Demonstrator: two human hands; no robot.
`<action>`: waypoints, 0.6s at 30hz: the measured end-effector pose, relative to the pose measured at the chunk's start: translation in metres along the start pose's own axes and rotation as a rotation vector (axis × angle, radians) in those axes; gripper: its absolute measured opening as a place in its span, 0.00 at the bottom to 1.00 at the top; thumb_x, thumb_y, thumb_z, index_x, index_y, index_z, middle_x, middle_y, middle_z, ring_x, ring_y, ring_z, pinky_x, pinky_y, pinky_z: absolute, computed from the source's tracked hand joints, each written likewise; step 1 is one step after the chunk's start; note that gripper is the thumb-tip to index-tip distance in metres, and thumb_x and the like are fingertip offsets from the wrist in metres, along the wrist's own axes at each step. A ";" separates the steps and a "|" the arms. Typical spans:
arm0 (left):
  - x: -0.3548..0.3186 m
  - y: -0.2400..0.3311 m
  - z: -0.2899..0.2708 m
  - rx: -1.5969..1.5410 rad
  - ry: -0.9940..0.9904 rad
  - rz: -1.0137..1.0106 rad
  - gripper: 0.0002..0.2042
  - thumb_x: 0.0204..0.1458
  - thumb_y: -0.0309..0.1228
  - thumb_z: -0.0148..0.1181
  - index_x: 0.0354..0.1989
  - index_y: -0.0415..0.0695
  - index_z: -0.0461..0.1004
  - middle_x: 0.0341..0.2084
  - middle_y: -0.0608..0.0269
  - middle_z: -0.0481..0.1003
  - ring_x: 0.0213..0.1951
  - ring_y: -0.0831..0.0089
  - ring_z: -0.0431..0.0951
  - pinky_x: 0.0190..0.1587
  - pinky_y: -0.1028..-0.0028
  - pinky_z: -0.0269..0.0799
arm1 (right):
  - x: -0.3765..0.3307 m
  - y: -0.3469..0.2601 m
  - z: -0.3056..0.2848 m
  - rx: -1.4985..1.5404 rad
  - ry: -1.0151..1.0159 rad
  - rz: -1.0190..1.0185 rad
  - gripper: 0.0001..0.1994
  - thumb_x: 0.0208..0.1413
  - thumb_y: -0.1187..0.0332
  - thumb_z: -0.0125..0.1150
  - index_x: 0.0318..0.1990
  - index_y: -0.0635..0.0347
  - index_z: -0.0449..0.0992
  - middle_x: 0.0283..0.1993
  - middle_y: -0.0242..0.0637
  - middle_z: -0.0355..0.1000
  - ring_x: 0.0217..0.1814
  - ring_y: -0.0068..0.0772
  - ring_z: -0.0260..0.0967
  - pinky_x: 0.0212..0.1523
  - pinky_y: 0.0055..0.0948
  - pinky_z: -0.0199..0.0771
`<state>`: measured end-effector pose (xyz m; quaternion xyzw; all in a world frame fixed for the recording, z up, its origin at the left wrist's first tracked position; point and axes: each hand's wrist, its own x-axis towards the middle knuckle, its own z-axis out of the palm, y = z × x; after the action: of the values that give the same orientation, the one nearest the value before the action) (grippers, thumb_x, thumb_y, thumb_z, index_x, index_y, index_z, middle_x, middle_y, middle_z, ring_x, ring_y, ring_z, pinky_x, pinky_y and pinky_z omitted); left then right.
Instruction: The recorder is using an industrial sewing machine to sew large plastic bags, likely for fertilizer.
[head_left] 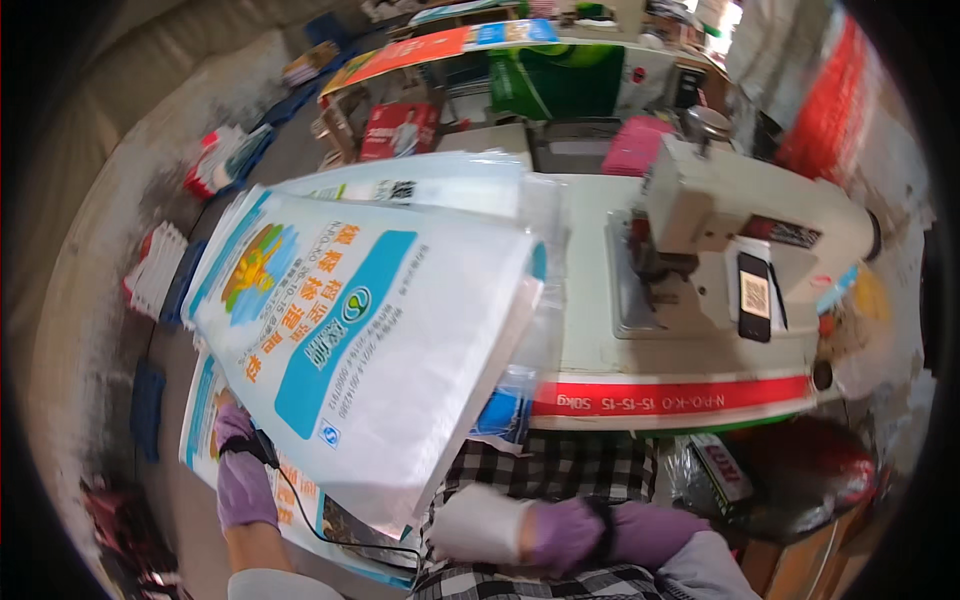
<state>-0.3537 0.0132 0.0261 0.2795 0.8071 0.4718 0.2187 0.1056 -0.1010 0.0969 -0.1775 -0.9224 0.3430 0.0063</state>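
Observation:
A stack of white printed sacks (pixel 440 340) with blue bands spreads across the left and middle, its upper sacks tilted over. My left hand (pixel 244 470), in a purple glove with a black strap, is at the stack's lower left edge. Its fingers look closed on a white printed sack, and their tips are partly hidden. A thin black cable runs from that strap. My right hand (pixel 625 530), also purple-gloved and strapped, points right over my checkered apron (pixel 565 465), next to grey cloth (pixel 705 570). Blur hides how its fingers lie.
A white sewing machine (pixel 760 205) stands on a white table (pixel 590 345) at right, with a phone (pixel 753 300) leaning on it. Below lies a dark red bag or basin (pixel 810 470). Several folded bundles (pixel 155 270) sit along the left wall. Pink cloth (pixel 637 145) lies behind.

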 end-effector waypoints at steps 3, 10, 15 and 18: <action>-0.019 -0.120 -0.127 -0.842 0.228 -0.321 0.24 0.56 0.46 0.52 0.57 0.47 0.66 0.41 0.58 0.75 0.45 0.63 0.75 0.45 0.61 0.72 | -0.010 0.002 -0.056 -0.313 0.454 -0.006 0.11 0.50 0.64 0.53 0.38 0.59 0.76 0.26 0.45 0.73 0.28 0.42 0.74 0.32 0.43 0.75; -0.299 -0.279 0.026 -0.289 -0.288 -0.026 0.25 0.58 0.43 0.53 0.58 0.39 0.63 0.48 0.54 0.72 0.46 0.66 0.75 0.51 0.70 0.70 | 0.008 0.254 -0.051 0.284 0.647 0.220 0.26 0.57 0.69 0.50 0.64 0.63 0.58 0.61 0.52 0.63 0.65 0.37 0.59 0.64 0.30 0.55; -0.320 -0.140 0.027 -0.183 -0.229 -0.252 0.24 0.59 0.48 0.48 0.43 0.35 0.75 0.29 0.51 0.78 0.36 0.66 0.77 0.41 0.66 0.71 | 0.006 0.194 -0.029 0.343 0.873 0.275 0.21 0.58 0.72 0.48 0.60 0.65 0.65 0.58 0.49 0.67 0.59 0.33 0.65 0.60 0.29 0.61; -0.296 -0.189 -0.031 0.599 0.164 -0.160 0.14 0.58 0.37 0.48 0.28 0.42 0.75 0.15 0.50 0.72 0.20 0.51 0.74 0.25 0.57 0.69 | 0.046 0.185 -0.014 0.095 0.850 0.220 0.14 0.56 0.74 0.49 0.50 0.64 0.73 0.44 0.45 0.75 0.45 0.34 0.74 0.48 0.29 0.72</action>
<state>-0.1979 -0.2763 -0.1005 0.2282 0.9445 0.2155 0.0970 0.1240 0.0525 -0.0152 -0.3993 -0.7967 0.2801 0.3568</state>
